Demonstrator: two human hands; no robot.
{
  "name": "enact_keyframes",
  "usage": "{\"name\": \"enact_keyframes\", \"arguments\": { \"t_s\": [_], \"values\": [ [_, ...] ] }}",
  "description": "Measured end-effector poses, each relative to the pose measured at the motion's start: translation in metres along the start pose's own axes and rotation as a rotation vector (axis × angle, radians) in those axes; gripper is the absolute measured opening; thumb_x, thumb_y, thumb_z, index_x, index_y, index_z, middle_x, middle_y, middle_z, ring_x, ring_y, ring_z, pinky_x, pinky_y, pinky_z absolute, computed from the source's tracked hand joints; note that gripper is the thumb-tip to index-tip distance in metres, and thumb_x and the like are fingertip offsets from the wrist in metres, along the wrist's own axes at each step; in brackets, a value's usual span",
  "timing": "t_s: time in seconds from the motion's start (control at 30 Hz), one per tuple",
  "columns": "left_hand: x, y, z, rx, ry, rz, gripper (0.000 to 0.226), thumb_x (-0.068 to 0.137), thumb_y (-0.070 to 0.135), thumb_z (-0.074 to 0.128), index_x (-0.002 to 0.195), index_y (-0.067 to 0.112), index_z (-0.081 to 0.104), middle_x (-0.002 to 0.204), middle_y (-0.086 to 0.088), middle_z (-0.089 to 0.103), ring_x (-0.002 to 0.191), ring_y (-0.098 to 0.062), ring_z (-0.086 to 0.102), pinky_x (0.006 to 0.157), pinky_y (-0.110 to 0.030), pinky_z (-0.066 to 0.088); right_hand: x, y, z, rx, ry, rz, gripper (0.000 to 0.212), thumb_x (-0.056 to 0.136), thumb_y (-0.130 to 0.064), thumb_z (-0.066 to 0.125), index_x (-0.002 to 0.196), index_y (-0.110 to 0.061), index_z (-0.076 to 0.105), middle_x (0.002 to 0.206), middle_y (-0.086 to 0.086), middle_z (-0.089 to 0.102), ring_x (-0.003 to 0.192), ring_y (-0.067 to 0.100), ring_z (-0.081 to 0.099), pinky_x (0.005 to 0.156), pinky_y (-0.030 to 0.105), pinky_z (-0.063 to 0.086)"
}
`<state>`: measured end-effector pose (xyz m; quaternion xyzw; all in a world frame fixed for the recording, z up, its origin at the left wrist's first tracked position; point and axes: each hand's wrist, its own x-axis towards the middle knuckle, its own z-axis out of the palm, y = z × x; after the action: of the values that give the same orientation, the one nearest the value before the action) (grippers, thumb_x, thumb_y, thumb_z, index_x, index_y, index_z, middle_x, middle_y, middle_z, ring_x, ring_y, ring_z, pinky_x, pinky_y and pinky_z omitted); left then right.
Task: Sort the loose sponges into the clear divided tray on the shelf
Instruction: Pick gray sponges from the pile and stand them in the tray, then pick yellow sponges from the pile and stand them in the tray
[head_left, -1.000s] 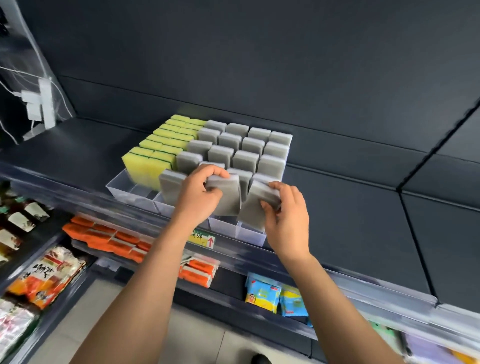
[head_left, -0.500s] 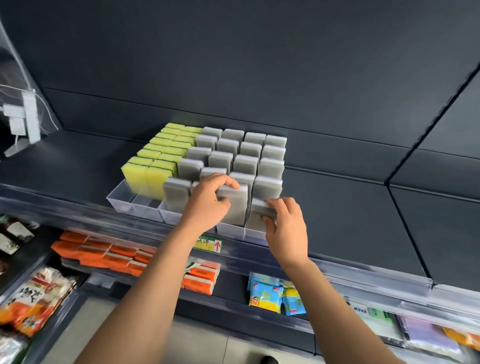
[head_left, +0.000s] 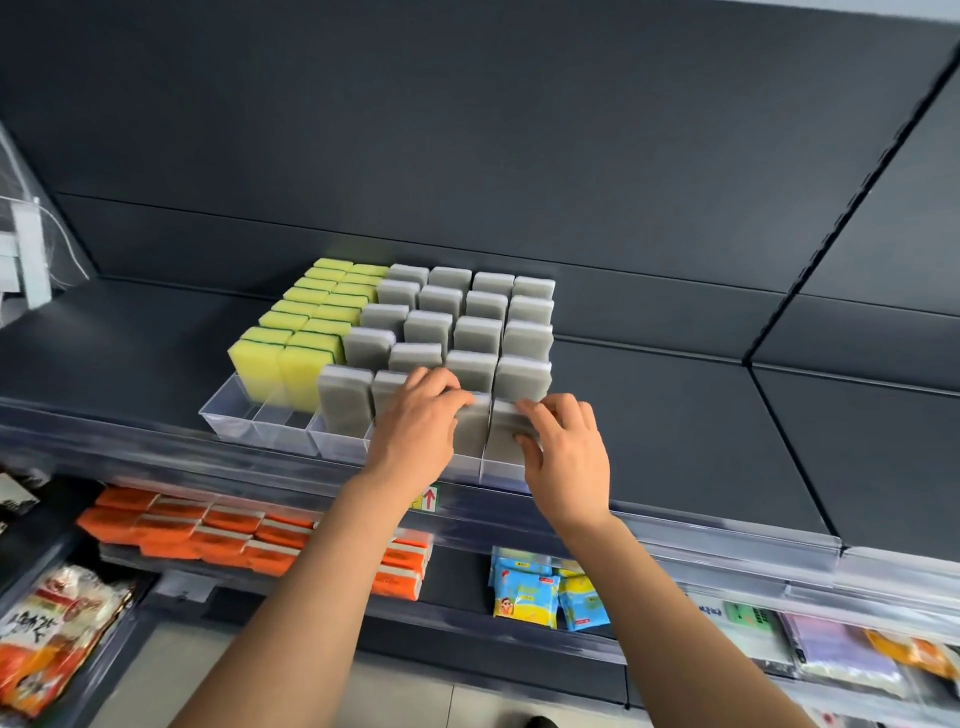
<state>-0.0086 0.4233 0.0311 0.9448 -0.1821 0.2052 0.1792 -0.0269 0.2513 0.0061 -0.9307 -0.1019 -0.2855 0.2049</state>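
On the dark upper shelf (head_left: 675, 441), close behind its clear front rail, stands the clear divided tray (head_left: 228, 415), its lanes running from front to back. Two lanes at the left carry yellow sponges (head_left: 291, 364) with green backs, standing on edge, the first of them set back from the tray's front wall. Four lanes to the right carry grey sponges (head_left: 467, 332) in clear wrap, also upright and in rows. Both hands are at the front of the grey side. The left hand (head_left: 415, 421) reaches over the second grey lane and curls its fingers over the top edge of the third-lane sponge (head_left: 475, 431), gripping it as it stands in the front compartment; the thumb is hidden. Just beside it, the right hand (head_left: 566, 457) pinches the end-lane sponge (head_left: 506, 431), fingers along the top edge and thumb against the near face, and this sponge too sits upright in its front compartment, touching its neighbour. A label with a red arrow (head_left: 428, 498) shows on the rail between the forearms. Below, a lower shelf holds orange packs (head_left: 171, 525) at the left and blue and yellow packets (head_left: 545, 592) towards the right, with printed bags (head_left: 52, 634) at the lower left corner.
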Motion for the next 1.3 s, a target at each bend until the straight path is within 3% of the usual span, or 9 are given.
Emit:
{"name": "enact_keyframes", "arguments": {
  "t_s": [0.1, 0.23, 0.37, 0.5, 0.57, 0.73, 0.93, 1.17, 1.3],
  "values": [
    [-0.001, 0.0, 0.004, 0.016, -0.008, -0.005, 0.039, 0.067, -0.015, 0.067, 0.098, 0.009, 0.069, 0.095, -0.003, 0.06, 0.088, -0.027, 0.055, 0.066, -0.043, 0.054, 0.0, 0.0, -0.001, -0.01, -0.014, -0.006, 0.033, 0.07, -0.003, 0.076, 0.1, -0.013, 0.068, 0.094, 0.007, 0.06, 0.08, 0.028, 0.056, 0.055, 0.031, 0.051],
    [-0.002, 0.007, 0.0, 0.074, -0.018, -0.009, 0.034, 0.071, -0.002, 0.068, 0.102, 0.011, 0.068, 0.099, -0.002, 0.061, 0.092, -0.025, 0.055, 0.076, -0.043, 0.052, 0.001, -0.001, -0.003, -0.036, -0.067, -0.002, 0.035, 0.071, -0.007, 0.077, 0.103, -0.013, 0.067, 0.099, 0.008, 0.061, 0.084, 0.028, 0.057, 0.058, 0.032, 0.053],
    [0.0, 0.019, -0.005, 0.125, -0.021, -0.051, 0.034, 0.073, 0.019, 0.065, 0.107, 0.016, 0.067, 0.106, -0.001, 0.061, 0.099, -0.025, 0.054, 0.082, -0.04, 0.045, 0.0, 0.002, -0.015, -0.067, -0.119, 0.029, 0.053, 0.07, -0.013, 0.077, 0.119, -0.009, 0.056, 0.107, 0.01, 0.06, 0.092, 0.031, 0.057, 0.072, 0.04, 0.054],
    [0.007, 0.041, 0.0, 0.132, 0.061, -0.014, 0.031, 0.073, 0.018, 0.066, 0.104, 0.014, 0.067, 0.103, -0.003, 0.062, 0.099, -0.026, 0.054, 0.081, -0.04, 0.045, -0.005, 0.024, -0.034, -0.14, -0.115, 0.088, 0.051, 0.075, -0.023, 0.074, 0.121, -0.011, 0.056, 0.11, 0.008, 0.06, 0.097, 0.032, 0.056, 0.077, 0.04, 0.047],
    [0.013, 0.057, 0.005, 0.122, 0.1, 0.039, 0.03, 0.072, 0.015, 0.066, 0.102, 0.012, 0.067, 0.103, -0.004, 0.063, 0.1, -0.027, 0.054, 0.08, -0.041, 0.047, -0.009, 0.041, -0.047, -0.181, -0.145, 0.128, 0.047, 0.082, -0.029, 0.067, 0.125, -0.014, 0.054, 0.118, 0.006, 0.058, 0.109, 0.03, 0.052, 0.086, 0.04, 0.043],
    [0.031, 0.114, 0.031, 0.081, 0.079, 0.192, 0.035, 0.067, 0.01, 0.072, 0.102, 0.01, 0.067, 0.103, -0.005, 0.064, 0.102, -0.027, 0.057, 0.082, -0.04, 0.049, -0.03, 0.096, -0.09, -0.27, -0.199, 0.258, 0.048, 0.092, -0.039, 0.053, 0.136, -0.022, 0.042, 0.134, -0.001, 0.047, 0.126, 0.021, 0.037, 0.102, 0.035, 0.031],
    [0.044, 0.21, 0.076, 0.059, -0.04, 0.301, 0.037, 0.058, 0.006, 0.08, 0.093, 0.01, 0.069, 0.097, -0.004, 0.067, 0.097, -0.026, 0.061, 0.075, -0.037, 0.052, -0.068, 0.172, -0.154, -0.367, -0.233, 0.398, 0.046, 0.09, -0.041, 0.054, 0.131, -0.022, 0.044, 0.132, -0.001, 0.047, 0.125, 0.022, 0.037, 0.101, 0.034, 0.03],
    [0.054, 0.327, 0.128, 0.049, -0.137, 0.373, 0.03, 0.077, 0.007, 0.065, 0.107, 0.012, 0.065, 0.111, -0.002, 0.063, 0.11, -0.022, 0.054, 0.088, -0.034, 0.045, -0.115, 0.265, -0.229, -0.427, -0.248, 0.52, 0.041, 0.089, -0.038, 0.055, 0.125, -0.02, 0.047, 0.129, 0.001, 0.048, 0.121, 0.023, 0.039, 0.1, 0.035, 0.033],
    [0.059, 0.389, 0.157, 0.024, -0.178, 0.403, 0.026, 0.072, 0.003, 0.067, 0.097, 0.012, 0.067, 0.101, -0.002, 0.065, 0.1, -0.023, 0.057, 0.08, -0.036, 0.047, -0.138, 0.314, -0.269, -0.454, -0.24, 0.576, 0.041, 0.09, -0.037, 0.054, 0.127, -0.02, 0.047, 0.129, 0.002, 0.048, 0.122, 0.024, 0.039, 0.1, 0.035, 0.033]
  ]
}}
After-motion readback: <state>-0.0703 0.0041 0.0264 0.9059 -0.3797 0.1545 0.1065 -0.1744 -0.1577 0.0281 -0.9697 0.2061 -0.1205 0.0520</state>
